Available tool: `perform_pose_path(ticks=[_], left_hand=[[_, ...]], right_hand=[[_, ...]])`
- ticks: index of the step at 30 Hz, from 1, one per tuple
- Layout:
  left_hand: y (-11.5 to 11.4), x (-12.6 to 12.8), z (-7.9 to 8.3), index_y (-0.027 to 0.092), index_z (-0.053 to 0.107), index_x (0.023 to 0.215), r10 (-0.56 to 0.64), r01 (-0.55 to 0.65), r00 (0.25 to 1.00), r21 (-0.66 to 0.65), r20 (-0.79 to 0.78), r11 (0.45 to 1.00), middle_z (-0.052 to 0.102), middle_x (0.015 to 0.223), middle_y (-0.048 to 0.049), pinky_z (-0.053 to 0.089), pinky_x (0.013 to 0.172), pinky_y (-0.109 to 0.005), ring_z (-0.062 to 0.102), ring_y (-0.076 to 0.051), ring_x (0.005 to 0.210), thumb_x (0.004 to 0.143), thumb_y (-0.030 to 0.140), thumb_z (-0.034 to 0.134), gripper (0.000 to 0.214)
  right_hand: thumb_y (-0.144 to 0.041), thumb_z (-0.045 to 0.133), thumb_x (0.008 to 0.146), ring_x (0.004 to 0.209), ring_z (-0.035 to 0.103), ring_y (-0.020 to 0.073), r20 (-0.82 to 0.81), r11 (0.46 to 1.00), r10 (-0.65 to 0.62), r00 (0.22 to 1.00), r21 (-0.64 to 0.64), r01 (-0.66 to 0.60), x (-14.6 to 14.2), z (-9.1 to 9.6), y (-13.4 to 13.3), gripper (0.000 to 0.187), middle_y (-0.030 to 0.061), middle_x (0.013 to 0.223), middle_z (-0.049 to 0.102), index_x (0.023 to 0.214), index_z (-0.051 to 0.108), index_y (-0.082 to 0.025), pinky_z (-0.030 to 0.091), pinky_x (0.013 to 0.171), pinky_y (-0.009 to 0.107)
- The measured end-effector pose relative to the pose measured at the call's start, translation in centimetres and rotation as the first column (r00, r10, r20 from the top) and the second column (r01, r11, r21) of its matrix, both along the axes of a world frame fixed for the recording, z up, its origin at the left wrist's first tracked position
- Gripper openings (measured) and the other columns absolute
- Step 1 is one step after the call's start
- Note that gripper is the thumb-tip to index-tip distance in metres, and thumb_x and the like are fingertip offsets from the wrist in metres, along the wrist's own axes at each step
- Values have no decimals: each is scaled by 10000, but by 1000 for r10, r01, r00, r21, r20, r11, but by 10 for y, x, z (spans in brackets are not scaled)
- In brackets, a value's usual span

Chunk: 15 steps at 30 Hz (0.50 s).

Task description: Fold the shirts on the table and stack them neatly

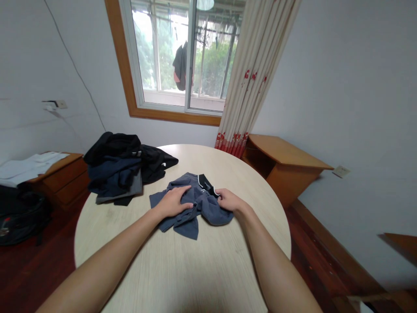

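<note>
A crumpled grey-blue polo shirt (211, 211) with a black, white-edged collar lies on the round table (182, 274). Resting on its left part is my left hand (174, 202), thumb and fingers apart, palm down on the cloth. My right hand (228, 201) pinches the fabric beside the right end of the collar; its fingertips are partly hidden in the folds. A small light mark shows on the shirt below the collar.
A heap of dark clothes (114, 169) lies at the table's back left. Beyond the table stand a wooden desk (286, 152) on the right and a drawer cabinet (70, 182) with papers on the left. A curtain (254, 78) hangs by the window.
</note>
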<state>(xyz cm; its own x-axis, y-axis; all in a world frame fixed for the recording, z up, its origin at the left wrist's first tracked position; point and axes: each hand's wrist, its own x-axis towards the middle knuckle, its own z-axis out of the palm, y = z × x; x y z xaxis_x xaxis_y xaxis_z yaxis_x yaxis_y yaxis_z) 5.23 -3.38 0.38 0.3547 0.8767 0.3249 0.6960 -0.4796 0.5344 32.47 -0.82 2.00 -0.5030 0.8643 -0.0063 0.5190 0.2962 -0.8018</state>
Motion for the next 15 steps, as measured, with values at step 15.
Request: perform_pose_path(ticks=[15], left_hand=[[-6, -27, 51, 229, 559, 839, 121, -452, 797, 451, 592, 770, 646, 914, -40, 528, 873, -368, 639, -213, 918, 845, 283, 582, 60]], right_hand=[[-648, 629, 741, 678, 628, 168, -805, 511, -523, 281, -32, 859, 22, 5, 31, 473, 7, 757, 652, 889, 515, -213, 515, 652, 294]])
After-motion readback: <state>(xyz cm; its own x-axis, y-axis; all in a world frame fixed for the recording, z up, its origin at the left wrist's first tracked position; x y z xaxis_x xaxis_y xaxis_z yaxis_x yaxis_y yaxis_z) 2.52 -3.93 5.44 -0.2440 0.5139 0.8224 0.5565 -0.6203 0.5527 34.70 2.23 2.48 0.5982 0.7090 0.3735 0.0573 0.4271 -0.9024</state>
